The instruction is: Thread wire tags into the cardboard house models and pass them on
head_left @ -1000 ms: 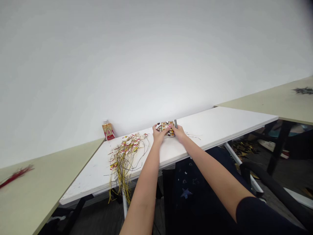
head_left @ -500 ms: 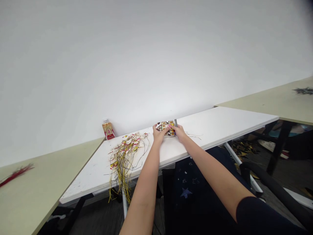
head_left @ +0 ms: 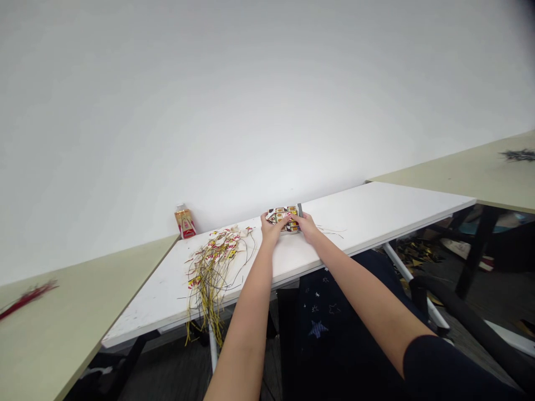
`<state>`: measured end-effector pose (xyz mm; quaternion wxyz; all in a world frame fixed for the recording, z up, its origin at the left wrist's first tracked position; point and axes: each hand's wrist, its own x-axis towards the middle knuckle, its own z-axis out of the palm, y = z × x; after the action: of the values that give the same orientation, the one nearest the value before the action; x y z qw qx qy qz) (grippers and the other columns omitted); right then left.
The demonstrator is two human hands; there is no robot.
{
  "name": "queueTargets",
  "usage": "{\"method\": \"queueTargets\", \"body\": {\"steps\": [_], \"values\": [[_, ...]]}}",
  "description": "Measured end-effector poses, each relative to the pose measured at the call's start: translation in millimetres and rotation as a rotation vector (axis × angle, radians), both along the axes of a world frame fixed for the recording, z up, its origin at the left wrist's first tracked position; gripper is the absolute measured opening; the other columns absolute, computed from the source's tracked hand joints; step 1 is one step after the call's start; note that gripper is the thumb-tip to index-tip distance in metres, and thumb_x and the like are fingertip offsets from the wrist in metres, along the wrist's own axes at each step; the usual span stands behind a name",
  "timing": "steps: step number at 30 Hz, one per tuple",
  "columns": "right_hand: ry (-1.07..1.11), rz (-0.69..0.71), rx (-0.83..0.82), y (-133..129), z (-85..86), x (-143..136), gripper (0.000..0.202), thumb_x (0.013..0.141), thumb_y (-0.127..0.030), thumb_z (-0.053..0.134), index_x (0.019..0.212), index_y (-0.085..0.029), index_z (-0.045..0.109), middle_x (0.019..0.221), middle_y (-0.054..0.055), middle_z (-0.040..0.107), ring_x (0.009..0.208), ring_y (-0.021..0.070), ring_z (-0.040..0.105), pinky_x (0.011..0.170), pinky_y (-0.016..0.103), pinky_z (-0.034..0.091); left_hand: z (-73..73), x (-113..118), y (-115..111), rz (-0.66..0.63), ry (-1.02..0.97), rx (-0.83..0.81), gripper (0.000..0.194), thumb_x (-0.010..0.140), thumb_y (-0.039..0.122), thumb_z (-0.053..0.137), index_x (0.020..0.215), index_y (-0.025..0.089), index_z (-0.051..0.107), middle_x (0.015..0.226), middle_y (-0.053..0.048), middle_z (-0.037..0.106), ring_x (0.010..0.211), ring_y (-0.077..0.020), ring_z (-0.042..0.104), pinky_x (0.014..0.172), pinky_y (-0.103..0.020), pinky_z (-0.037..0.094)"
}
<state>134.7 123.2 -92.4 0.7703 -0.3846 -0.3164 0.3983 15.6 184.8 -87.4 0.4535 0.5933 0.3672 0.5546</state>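
Over the white table point(head_left: 292, 256) I hold a small printed packet point(head_left: 284, 212) with a patterned front in yellow, brown, white and red and a grey strip along its right end. My left hand point(head_left: 271, 228) is closed on its left side, thumb across the front. On the right side my right hand point(head_left: 306, 226) grips it, its thumb near the middle, close to the left thumb. A few thin dark strands point(head_left: 332, 230) lie on the table just right of my right hand. What is behind the packet is hidden.
Left of my hands, a tangle of yellow and dark strings with printed tags point(head_left: 217, 256) hangs over the table's front edge. A bottle with a red and gold label point(head_left: 185, 221) stands by the wall. Red strands point(head_left: 29, 298) lie on the left table, dark strands point(head_left: 520, 155) on the right one.
Almost nothing differs. Both hands keep the same grip on the packet, with only a very slight shift of the thumbs.
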Motion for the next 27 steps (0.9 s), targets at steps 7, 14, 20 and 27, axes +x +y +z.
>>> {"method": "queueTargets", "body": {"steps": [7, 14, 20, 27], "values": [[-0.056, -0.022, 0.011, -0.3, 0.3, -2.1, 0.024, 0.073, -0.030, 0.078, 0.091, -0.016, 0.070, 0.091, 0.006, 0.076, 0.084, 0.0202, 0.072, 0.082, 0.034, 0.058, 1.6, -2.3, -1.6, 0.017, 0.040, -0.002, 0.099, 0.047, 0.047, 0.095, 0.128, 0.021, 0.045, 0.124, -0.013, 0.064, 0.112, -0.0234, 0.064, 0.099, -0.037, 0.050], [-0.088, -0.033, -0.001, -1.6, 1.4, -4.2, 0.026, 0.076, -0.031, 0.077, 0.097, -0.018, 0.070, 0.097, 0.005, 0.076, 0.091, 0.0205, 0.072, 0.087, 0.035, 0.057, -0.9, -1.0, 2.3, 0.031, 0.055, 0.012, 0.094, 0.048, 0.049, 0.094, 0.124, 0.020, 0.049, 0.120, -0.012, 0.066, 0.108, -0.0231, 0.065, 0.098, -0.038, 0.050], [-0.097, -0.059, -0.016, -1.6, 1.7, -5.0, 0.024, 0.076, -0.031, 0.076, 0.096, -0.018, 0.069, 0.095, 0.004, 0.076, 0.089, 0.0188, 0.072, 0.086, 0.033, 0.057, 4.0, -2.3, -2.1, 0.067, 0.092, -0.007, 0.088, 0.047, 0.048, 0.094, 0.120, 0.019, 0.053, 0.117, -0.011, 0.068, 0.108, -0.0239, 0.066, 0.097, -0.037, 0.050], [-0.103, -0.059, -0.006, -5.0, 4.2, -6.6, 0.026, 0.074, -0.031, 0.078, 0.094, -0.018, 0.070, 0.093, 0.004, 0.076, 0.087, 0.0189, 0.072, 0.087, 0.034, 0.056, 7.2, -3.5, -5.8, 0.062, 0.090, -0.027, 0.084, 0.049, 0.044, 0.094, 0.118, 0.019, 0.054, 0.115, -0.011, 0.070, 0.106, -0.0235, 0.067, 0.096, -0.036, 0.051]]}}
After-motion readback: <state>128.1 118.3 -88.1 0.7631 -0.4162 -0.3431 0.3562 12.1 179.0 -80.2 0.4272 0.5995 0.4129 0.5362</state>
